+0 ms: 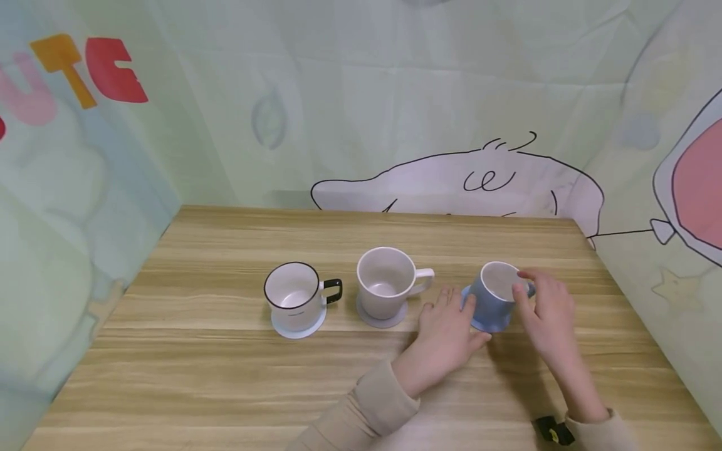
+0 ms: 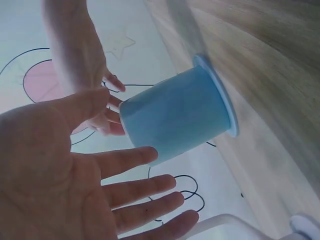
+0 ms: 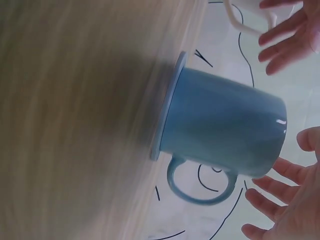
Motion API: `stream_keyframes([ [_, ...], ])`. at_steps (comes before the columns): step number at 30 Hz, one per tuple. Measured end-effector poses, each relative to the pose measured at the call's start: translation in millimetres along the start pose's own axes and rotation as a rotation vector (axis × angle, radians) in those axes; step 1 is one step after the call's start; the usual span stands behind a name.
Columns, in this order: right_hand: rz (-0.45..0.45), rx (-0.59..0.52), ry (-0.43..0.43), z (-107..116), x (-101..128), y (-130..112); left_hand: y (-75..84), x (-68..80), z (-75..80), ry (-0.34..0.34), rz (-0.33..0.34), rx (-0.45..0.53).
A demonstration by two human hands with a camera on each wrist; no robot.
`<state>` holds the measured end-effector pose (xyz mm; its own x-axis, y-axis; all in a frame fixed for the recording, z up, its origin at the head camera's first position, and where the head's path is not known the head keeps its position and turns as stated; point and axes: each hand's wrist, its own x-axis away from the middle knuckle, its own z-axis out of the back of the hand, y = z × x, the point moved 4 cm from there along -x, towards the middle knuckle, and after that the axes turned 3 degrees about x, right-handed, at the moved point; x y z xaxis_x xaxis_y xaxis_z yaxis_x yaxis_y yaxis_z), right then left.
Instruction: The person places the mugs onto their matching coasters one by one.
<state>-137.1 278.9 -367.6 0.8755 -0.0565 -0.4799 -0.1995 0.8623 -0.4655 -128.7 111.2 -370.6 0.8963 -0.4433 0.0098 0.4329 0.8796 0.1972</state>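
Note:
A blue mug (image 1: pixel 489 308) stands upright on a round light-blue coaster (image 2: pixel 218 92) at the right of the table, its handle (image 3: pixel 200 201) on the right side. My left hand (image 1: pixel 445 329) is at the mug's left, palm toward it, with fingers straight and spread. Over on the other side, my right hand (image 1: pixel 546 313) has its loosely bent fingers near the rim and handle. In the right wrist view, those fingertips are close to the rim, with no grip round the mug. Neither hand curls round anything.
A plain white mug (image 1: pixel 383 302) on a pale coaster (image 1: pixel 382 322) stands left of my left hand. Farther left is a white mug with a black rim (image 1: pixel 297 315), also on a coaster (image 1: pixel 299 333). A small black item (image 1: pixel 553 431) lies by my right sleeve. Printed cloth (image 1: pixel 361 125) hangs behind the table.

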Motion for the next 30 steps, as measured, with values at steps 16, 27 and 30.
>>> stream_keyframes([
  [16,0.070,0.118,-0.100,-12.6,13.1,-22.1,-11.6,17.4,21.4,0.176,-0.148,0.025],
  [27,0.124,0.149,-0.144,-14.6,15.4,-35.5,-34.7,32.0,35.4,0.322,-0.182,0.038],
  [30,0.132,0.164,-0.177,-15.4,14.8,-39.3,-41.2,34.8,36.4,0.344,-0.181,0.050],
])
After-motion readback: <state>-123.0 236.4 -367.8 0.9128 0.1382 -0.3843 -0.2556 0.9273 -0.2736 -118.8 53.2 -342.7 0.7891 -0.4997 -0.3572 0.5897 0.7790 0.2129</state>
